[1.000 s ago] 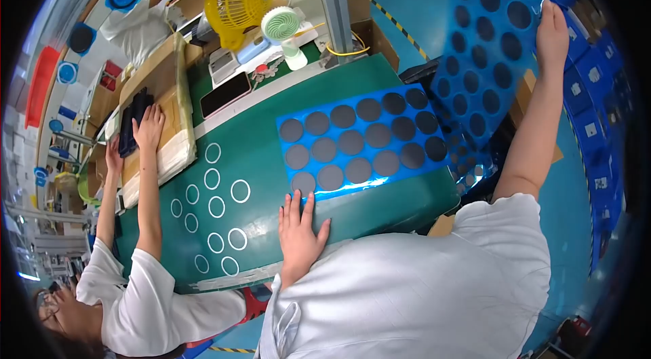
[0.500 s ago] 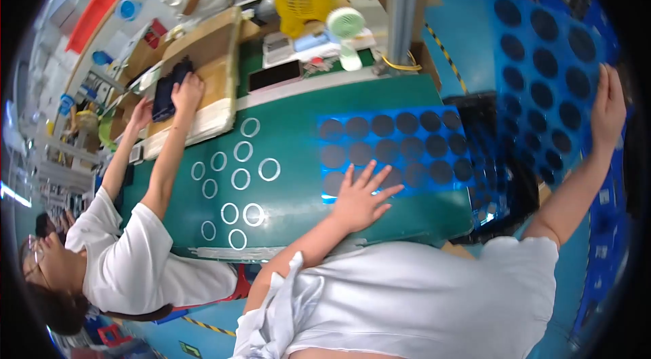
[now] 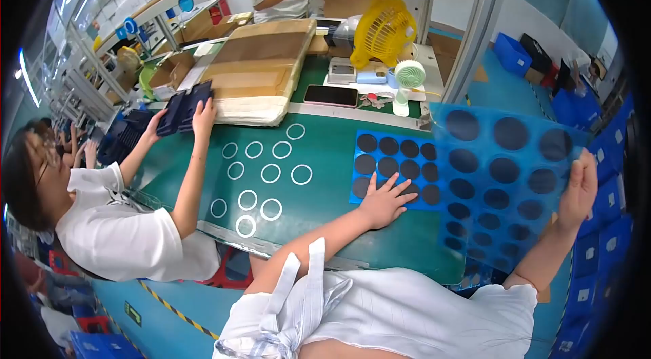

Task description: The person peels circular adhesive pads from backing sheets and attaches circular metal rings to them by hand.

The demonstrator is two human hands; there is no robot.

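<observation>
My left hand (image 3: 386,204) lies with fingers spread over the lower edge of a blue sheet with rows of black discs (image 3: 388,146) on the green table. My right hand (image 3: 578,189) pinches the right edge of a second blue film sheet with black discs (image 3: 483,172), raised upright and translucent. The raised sheet hides the right part of the sheet on the table. Left of my left hand, several white rings (image 3: 270,173) are scattered on the green tabletop (image 3: 325,223).
A co-worker (image 3: 122,223) at the left holds dark folded pieces (image 3: 184,109). Behind the rings lies a cardboard-covered board (image 3: 261,64). A phone (image 3: 331,96), a small green fan (image 3: 409,77) and a yellow fan (image 3: 384,32) stand at the back. Blue bins (image 3: 588,250) line the right.
My right hand has brought the raised sheet leftward and lower, partly over the one on the table. The co-worker has lifted dark pieces off the board. The view has turned.
</observation>
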